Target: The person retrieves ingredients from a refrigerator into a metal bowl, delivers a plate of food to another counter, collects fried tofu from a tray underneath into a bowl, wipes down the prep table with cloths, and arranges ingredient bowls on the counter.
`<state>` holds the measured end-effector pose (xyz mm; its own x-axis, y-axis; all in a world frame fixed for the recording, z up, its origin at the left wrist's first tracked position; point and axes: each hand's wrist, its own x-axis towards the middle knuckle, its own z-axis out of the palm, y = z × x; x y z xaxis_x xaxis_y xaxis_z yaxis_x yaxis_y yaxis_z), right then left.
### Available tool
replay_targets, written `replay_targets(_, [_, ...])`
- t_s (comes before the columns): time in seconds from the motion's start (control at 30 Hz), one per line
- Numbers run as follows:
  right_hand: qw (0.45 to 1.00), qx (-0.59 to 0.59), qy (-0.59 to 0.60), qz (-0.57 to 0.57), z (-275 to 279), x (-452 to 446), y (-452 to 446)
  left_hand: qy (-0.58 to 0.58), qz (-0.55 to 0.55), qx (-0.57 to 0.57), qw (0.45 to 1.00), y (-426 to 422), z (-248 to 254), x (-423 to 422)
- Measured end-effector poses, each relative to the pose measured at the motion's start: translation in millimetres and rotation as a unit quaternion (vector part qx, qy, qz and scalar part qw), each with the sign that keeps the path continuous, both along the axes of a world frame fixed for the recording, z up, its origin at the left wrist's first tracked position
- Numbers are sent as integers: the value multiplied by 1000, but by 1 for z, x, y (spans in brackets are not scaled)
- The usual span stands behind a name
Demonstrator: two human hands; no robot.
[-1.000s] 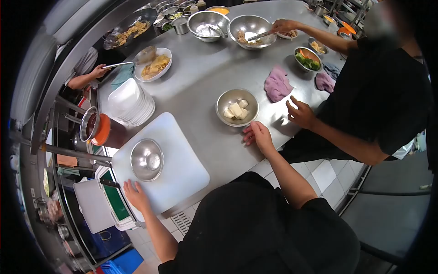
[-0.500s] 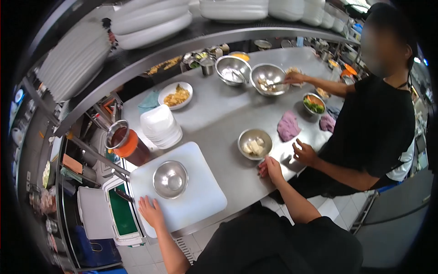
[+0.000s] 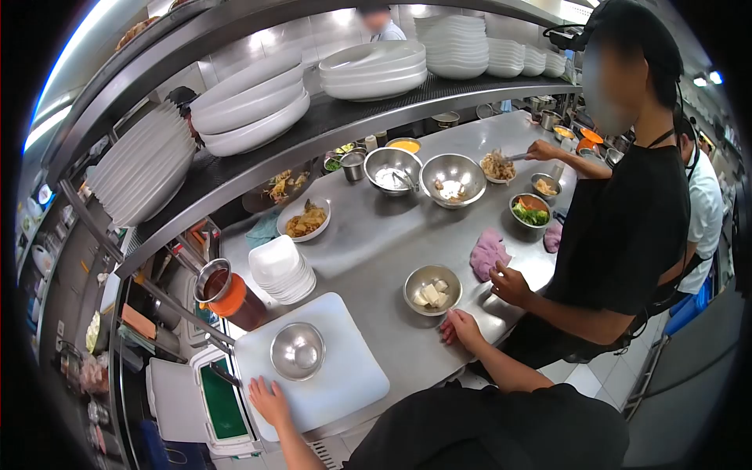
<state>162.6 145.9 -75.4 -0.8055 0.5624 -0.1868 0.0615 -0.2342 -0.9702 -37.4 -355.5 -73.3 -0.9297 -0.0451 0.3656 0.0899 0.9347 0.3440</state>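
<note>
the left hand (image 3: 270, 402) lies flat, its grip open, on the left edge of the white board (image 3: 352, 392), near a metal bowl (image 3: 298, 352). the right hand (image 3: 464, 330), half curled, is at the near right rim of a second bowl (image 3: 417, 280) holding white blocks (image 3: 432, 295) farther right on the table (image 3: 368, 290); whether that grip is closed, i cannot tell.

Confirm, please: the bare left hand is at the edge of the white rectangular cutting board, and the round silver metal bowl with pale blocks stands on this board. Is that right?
One part is wrong: the head view shows the bowl with pale blocks on the grey metal table. The left hand is indeed at the edge of the board.
</note>
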Motion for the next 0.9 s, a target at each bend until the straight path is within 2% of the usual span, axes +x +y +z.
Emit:
replay_targets(0.57, [1000, 10, -10, 11, 0, -1, -2, 38, -11, 13, 999, -1, -1, 3])
replay_targets(0.9, [1000, -1, -10, 5, 1, -2, -4, 21, -5, 16, 1000, -2, 0, 0])
